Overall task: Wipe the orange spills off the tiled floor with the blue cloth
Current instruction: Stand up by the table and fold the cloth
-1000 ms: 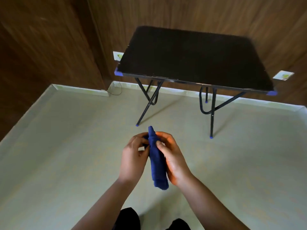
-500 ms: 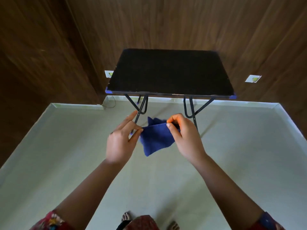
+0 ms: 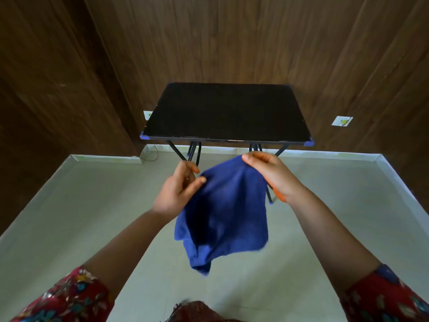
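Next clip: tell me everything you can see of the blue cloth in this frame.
The blue cloth is plain deep blue and looks like soft, towel-like fabric. It is held up in the air, spread between both hands. The left hand pinches its upper left edge and the right hand grips its upper right corner. The rest hangs loose and creased, with the lowest corner bunched and slightly blurred. No stains show on it.

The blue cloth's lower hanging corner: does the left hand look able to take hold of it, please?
Probably yes: the blue cloth hangs free, nothing blocking its corner, but the left hand must first release the top edge it pinches.
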`<action>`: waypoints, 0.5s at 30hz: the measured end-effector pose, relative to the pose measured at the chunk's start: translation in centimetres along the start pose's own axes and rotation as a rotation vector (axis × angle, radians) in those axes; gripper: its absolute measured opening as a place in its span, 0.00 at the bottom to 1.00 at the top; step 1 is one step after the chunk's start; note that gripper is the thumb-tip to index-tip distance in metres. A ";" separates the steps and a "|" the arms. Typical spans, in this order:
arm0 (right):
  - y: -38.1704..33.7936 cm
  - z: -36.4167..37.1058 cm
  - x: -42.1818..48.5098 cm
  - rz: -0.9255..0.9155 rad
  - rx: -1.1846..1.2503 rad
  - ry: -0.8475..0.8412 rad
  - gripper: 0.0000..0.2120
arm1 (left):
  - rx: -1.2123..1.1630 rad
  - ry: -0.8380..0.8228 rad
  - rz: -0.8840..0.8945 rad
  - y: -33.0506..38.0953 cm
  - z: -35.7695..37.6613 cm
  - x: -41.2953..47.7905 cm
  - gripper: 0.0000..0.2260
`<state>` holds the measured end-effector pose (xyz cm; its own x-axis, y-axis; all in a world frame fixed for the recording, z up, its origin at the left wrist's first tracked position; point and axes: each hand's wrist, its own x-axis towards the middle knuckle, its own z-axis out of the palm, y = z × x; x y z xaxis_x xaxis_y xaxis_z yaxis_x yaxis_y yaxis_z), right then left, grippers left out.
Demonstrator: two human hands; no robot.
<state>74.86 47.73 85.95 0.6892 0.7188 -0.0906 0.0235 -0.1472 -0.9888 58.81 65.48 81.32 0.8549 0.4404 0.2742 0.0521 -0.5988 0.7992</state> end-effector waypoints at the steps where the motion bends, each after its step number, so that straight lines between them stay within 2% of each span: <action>1: -0.2 -0.3 0.0 0.001 0.133 0.041 0.09 | 0.054 -0.065 -0.002 -1.1 0.4 -0.6 0.09; 3: -0.2 -1.2 0.4 0.009 0.283 0.079 0.08 | 0.197 -0.199 -0.044 -3.0 1.4 -2.0 0.12; 4: -0.4 -1.5 0.4 0.013 0.284 0.080 0.09 | 0.199 -0.245 -0.086 -3.6 2.0 -2.6 0.13; 6: -0.5 -1.7 0.6 0.020 0.171 0.094 0.09 | 0.030 -0.267 -0.159 -3.4 3.5 -2.9 0.19; 9: -0.2 -1.2 1.1 -0.016 -0.057 0.056 0.11 | -0.203 -0.237 -0.148 -1.2 6.6 -0.5 0.25; 12: -0.5 -0.6 1.6 0.015 -0.072 -0.036 0.08 | -0.203 -0.222 -0.128 0.7 9.3 2.9 0.16; 14: -1.2 -0.7 2.4 0.019 0.038 -0.016 0.08 | -0.064 -0.253 -0.149 -0.1 10.5 5.2 0.05; 15: -1.6 -0.9 2.6 0.013 0.104 0.019 0.08 | 0.065 -0.297 -0.152 -1.2 10.8 5.9 0.03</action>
<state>77.25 49.24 87.45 0.7025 0.7043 -0.1022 -0.0604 -0.0842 -0.9946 69.36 61.58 76.26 0.9472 0.3199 -0.0211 0.2155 -0.5869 0.7805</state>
